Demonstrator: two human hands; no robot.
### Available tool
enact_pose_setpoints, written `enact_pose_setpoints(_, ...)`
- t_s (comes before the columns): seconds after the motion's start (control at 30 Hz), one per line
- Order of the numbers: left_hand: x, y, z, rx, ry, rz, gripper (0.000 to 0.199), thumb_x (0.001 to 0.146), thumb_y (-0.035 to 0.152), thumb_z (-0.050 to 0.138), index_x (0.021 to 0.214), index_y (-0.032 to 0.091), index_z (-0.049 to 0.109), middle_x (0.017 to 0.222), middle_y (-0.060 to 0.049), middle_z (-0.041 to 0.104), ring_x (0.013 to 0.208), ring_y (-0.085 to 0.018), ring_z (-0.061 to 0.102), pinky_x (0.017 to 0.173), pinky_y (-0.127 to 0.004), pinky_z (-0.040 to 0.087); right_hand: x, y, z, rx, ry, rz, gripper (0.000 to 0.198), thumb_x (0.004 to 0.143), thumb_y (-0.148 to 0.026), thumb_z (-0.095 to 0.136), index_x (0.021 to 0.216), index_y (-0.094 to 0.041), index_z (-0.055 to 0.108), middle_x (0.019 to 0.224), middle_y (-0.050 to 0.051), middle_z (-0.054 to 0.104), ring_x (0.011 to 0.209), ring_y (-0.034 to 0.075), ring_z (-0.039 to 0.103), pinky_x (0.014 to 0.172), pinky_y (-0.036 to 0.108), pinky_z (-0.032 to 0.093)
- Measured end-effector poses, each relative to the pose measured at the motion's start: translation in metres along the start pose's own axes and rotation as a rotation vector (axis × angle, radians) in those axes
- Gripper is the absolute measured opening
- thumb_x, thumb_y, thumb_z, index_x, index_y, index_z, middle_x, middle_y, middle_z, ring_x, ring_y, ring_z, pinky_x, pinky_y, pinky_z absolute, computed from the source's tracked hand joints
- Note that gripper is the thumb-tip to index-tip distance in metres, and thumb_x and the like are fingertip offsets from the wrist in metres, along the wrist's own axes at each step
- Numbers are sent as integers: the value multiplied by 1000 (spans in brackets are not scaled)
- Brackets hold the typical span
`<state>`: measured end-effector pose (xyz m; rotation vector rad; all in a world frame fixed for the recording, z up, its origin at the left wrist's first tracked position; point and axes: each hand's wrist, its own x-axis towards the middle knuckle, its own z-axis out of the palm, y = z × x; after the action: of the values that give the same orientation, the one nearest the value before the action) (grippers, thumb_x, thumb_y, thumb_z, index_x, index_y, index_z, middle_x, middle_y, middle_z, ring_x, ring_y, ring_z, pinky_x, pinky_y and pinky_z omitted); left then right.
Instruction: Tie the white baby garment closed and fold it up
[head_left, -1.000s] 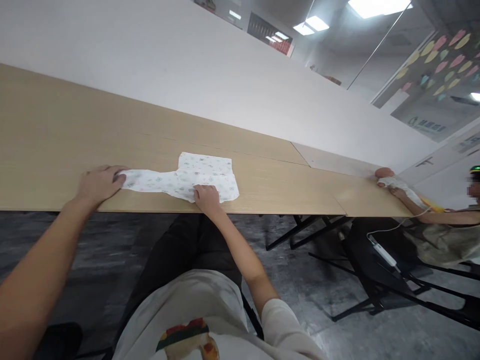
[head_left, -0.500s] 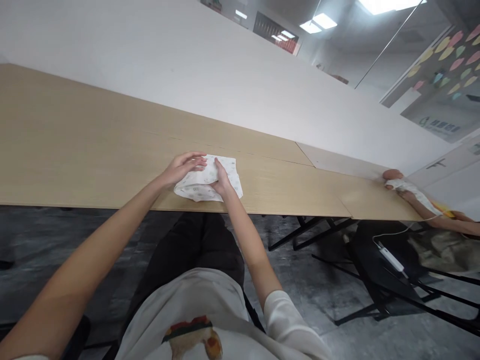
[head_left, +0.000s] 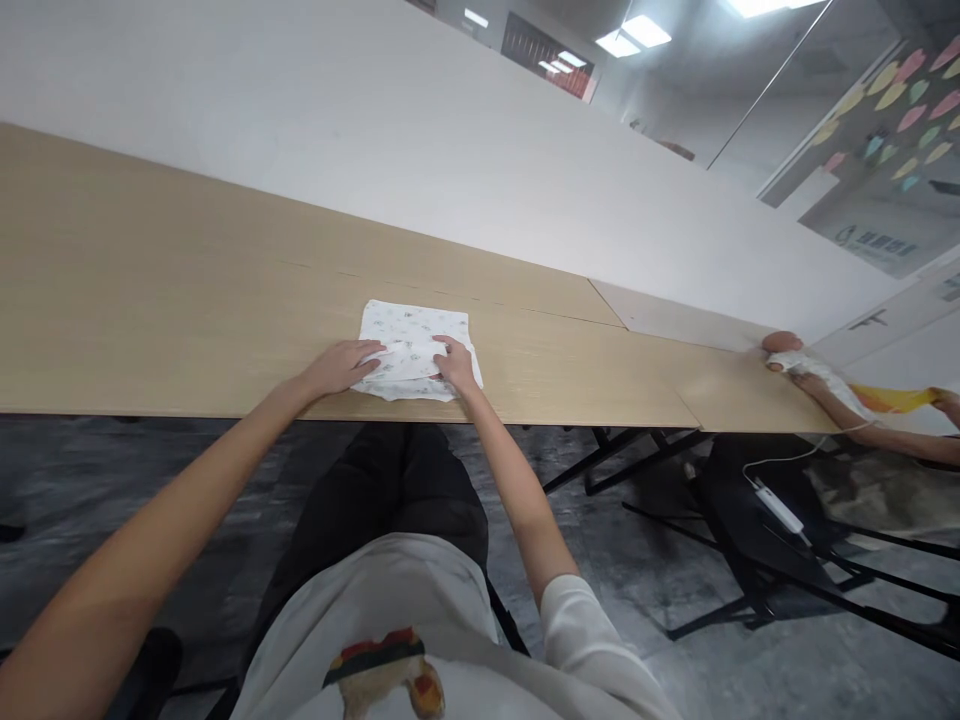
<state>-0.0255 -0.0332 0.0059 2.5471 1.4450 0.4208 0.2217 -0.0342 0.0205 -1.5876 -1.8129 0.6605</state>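
Observation:
A white cloth (head_left: 411, 322) with small printed figures lies on the wooden table, partly folded over on its near side. My left hand (head_left: 339, 366) rests on its left edge, fingers stretched out over the folded layer and thumb apart. At the right end of that layer, the bent fingers of my right hand (head_left: 456, 366) close on the cloth. Whether the cloth is a garment I cannot tell.
The long table (head_left: 187, 300) runs along a white partition (head_left: 315, 130). At the far right, another person's arm (head_left: 847, 425) reaches over a doll (head_left: 784, 345) in white cloth, beside yellow fabric (head_left: 892, 400). Below stand a black chair (head_left: 739, 490) and a white power strip (head_left: 780, 510).
My left hand has come down and nearer onto the cloth's left edge. My right hand has shifted from inside the fold to its right end. The cloth now lies flatter.

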Motion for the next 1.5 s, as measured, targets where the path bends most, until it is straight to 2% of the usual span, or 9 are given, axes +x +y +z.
enact_pose_setpoints(0.07,0,-2,3,33,-7,-4,75,95,57,20,143,9,53,149,-16,53,139,-28,47,117,-40,31,-2,1,-2,-87,-21,-3,46,86,-8,49,128,-15,66,107,7,73,86,18,72,82,28,58)
enact_pose_setpoints(0.2,-5,-5,13,63,-1,-43,68,98,51,19,148,16,49,156,-14,44,145,-27,39,118,-44,28,-11,-1,-3,-392,4,-86,31,92,-10,52,112,-13,75,117,13,71,108,22,67,98,30,51)
enact_pose_setpoints(0.4,-15,-5,9,28,63,-45,65,98,51,26,151,18,45,160,-16,36,148,-31,32,118,-51,24,-21,1,-13,-670,-28,-228,31,99,-18,47,104,-15,77,115,17,68,106,26,64,88,34,51)
enact_pose_setpoints(0.53,-30,-6,-6,-19,250,-21,60,97,51,30,134,16,61,145,-14,56,134,-27,50,113,-42,36,-23,20,-45,-624,27,-309,32,97,-9,49,112,-14,76,115,16,69,109,24,62,94,32,47)
enact_pose_setpoints(0.7,-52,-9,-11,5,193,32,52,93,48,35,102,20,77,115,-10,74,109,-25,64,101,-40,46,-36,60,-76,-607,-16,-415,39,93,-1,47,112,-18,77,113,14,72,105,22,63,94,32,47)
enact_pose_setpoints(0.93,-68,-5,-5,3,178,105,52,92,50,40,112,19,77,123,-12,70,113,-26,64,102,-40,46,-60,77,-76,-622,-82,-495,48,89,1,47,123,-20,73,116,14,70,104,21,64,89,31,50)
enact_pose_setpoints(1.23,-58,-2,-7,-83,76,74,69,93,71,34,120,22,74,117,-13,68,106,-28,62,94,-40,47,-62,69,-78,-595,-88,-504,34,92,-5,52,111,-18,78,100,12,65,93,20,61,85,30,49)
enact_pose_setpoints(1.37,-53,-9,-8,-147,15,92,66,92,72,39,124,25,72,112,-10,66,99,-24,61,90,-35,47,-61,75,-77,-485,-83,-488,35,94,-6,51,114,-18,76,100,11,62,95,20,60,88,32,49)
enact_pose_setpoints(1.5,-48,-14,-5,-192,50,130,61,94,67,39,118,25,75,107,-10,65,100,-23,60,90,-34,47,-56,81,-72,-331,-48,-477,30,95,-9,53,111,-17,77,102,11,62,100,20,60,92,34,49)
